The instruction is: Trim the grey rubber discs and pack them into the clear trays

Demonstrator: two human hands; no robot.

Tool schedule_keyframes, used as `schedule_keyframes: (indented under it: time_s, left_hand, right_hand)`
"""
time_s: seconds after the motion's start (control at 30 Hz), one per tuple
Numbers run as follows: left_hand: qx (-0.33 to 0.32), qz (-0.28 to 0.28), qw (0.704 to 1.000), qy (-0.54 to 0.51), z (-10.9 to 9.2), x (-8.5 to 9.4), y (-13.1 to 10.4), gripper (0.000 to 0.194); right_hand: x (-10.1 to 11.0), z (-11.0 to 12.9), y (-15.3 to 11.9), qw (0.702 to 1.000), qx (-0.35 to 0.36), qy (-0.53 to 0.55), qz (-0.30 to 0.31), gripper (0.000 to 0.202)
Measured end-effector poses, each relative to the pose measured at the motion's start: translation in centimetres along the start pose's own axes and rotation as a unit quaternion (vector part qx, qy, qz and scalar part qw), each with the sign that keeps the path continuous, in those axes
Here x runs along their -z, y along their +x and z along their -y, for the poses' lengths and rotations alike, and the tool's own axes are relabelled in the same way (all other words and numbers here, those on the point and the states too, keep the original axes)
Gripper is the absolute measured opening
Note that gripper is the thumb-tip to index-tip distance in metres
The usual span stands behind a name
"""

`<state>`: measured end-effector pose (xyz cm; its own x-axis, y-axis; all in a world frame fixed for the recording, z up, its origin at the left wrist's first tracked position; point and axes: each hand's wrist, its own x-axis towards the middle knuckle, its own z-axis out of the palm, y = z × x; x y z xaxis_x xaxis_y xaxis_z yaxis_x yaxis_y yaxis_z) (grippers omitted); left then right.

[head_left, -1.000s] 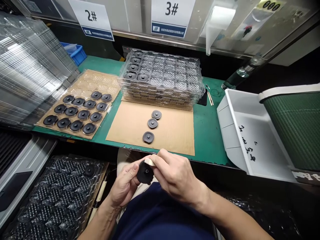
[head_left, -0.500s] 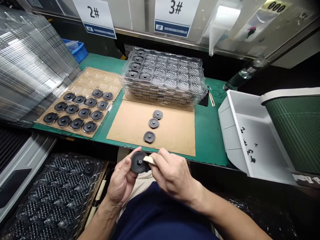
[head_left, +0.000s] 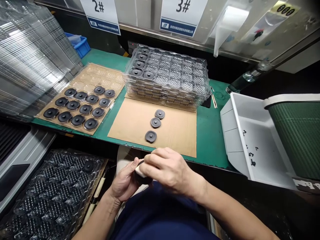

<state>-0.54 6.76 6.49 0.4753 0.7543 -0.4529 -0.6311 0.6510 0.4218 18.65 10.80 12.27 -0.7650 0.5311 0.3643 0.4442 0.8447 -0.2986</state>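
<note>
A dark round part (head_left: 143,180) is held by its left edge in my left hand (head_left: 124,182), just off the bench's front edge. My right hand (head_left: 167,169) is closed on a small cream-coloured piece (head_left: 140,170) that rests against the part's face and hides much of it. Beyond my hands, a cardboard sheet (head_left: 180,133) bears a dark round part (head_left: 150,136) near its front edge, with two more, a middle one (head_left: 155,122) and a far one (head_left: 160,114), behind it.
Stacked clear trays (head_left: 172,75) stand at the back. On the left lies a tray of dark parts (head_left: 93,131), beside leaning clear trays (head_left: 32,56). A white bin (head_left: 260,143) and a green conveyor (head_left: 300,133) are at the right. Another clear tray (head_left: 52,190) sits low at the left.
My right hand has moved left over the dark part and now covers more of it. The part has tilted and sits slightly lower. The whole view has shifted slightly.
</note>
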Motion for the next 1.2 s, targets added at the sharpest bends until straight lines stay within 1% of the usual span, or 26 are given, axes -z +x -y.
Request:
schedule_keyframes:
  time_s: [0.1,0.23,0.37,0.47,0.57,0.63,0.67,0.7,0.77,0.87,0.97,1.03,1.1,1.13,1.17,1.2]
  left_hand:
    - [-0.026,-0.021,0.999,0.025,-0.1,0.2,0.1,0.039]
    - [-0.045,-0.041,0.998,0.008,-0.4,0.5,0.1,0.036]
    - [-0.097,-0.076,0.992,-0.012,-0.8,0.7,-0.2,0.040]
    - [-0.120,-0.084,0.989,-0.016,-1.0,0.5,-0.3,0.042]
    - [-0.175,-0.107,0.979,-0.013,-1.0,0.2,-0.3,0.042]
    - [-0.208,-0.133,0.969,-0.011,-1.0,0.2,-0.3,0.041]
    - [-0.212,-0.140,0.967,-0.009,-1.0,0.2,-0.3,0.041]
    - [-0.207,-0.142,0.968,-0.005,-0.9,0.3,-0.3,0.041]
    - [-0.174,-0.134,0.976,0.010,-0.8,0.5,-0.3,0.041]
    - [-0.108,-0.102,0.988,0.033,-0.5,0.7,-0.3,0.043]
    - [-0.072,-0.060,0.995,0.029,0.0,0.7,-0.2,0.037]
    - [-0.047,-0.029,0.998,0.005,0.3,0.8,-0.2,0.033]
    - [-0.013,-0.004,1.000,-0.028,0.5,0.9,-0.3,0.030]
    - [-0.005,-0.001,0.999,-0.044,0.5,1.0,-0.4,0.028]
    - [-0.012,-0.007,0.998,-0.058,0.4,1.0,-0.5,0.028]
    - [-0.036,-0.021,0.997,-0.069,0.3,1.1,-0.7,0.029]
  right_hand:
    - [-0.3,-0.3,0.1,0.998,-0.053,-0.022,-0.007,0.027]
    - [-0.8,0.1,0.4,1.000,-0.031,-0.004,-0.002,0.030]
    - [-0.8,0.5,0.8,0.993,-0.109,-0.029,-0.018,0.027]
    - [-0.8,0.7,0.9,0.991,-0.125,-0.028,-0.037,0.027]
    - [-1.2,1.2,0.8,0.985,-0.162,-0.014,-0.060,0.026]
    - [-1.7,1.5,0.4,0.982,-0.184,0.007,-0.046,0.025]
    - [-1.9,1.7,0.3,0.981,-0.190,0.013,-0.036,0.025]
    - [-2.1,1.7,0.1,0.981,-0.194,0.012,-0.028,0.026]
    - [-2.2,1.6,0.0,0.981,-0.194,-0.009,-0.024,0.026]
    - [-1.8,1.1,0.2,0.987,-0.157,-0.037,-0.015,0.027]
    - [-1.0,0.6,0.7,0.996,-0.080,-0.045,0.010,0.024]
    - [-0.6,0.5,1.1,0.999,-0.018,-0.038,0.026,0.021]
    - [-0.4,0.6,1.5,0.999,0.040,-0.023,0.029,0.018]
    - [-0.4,0.6,1.6,0.998,0.052,-0.020,0.022,0.019]
    - [-0.5,0.8,1.7,0.999,0.043,-0.023,0.009,0.020]
    - [-0.7,0.9,1.7,1.000,0.013,-0.028,-0.005,0.021]
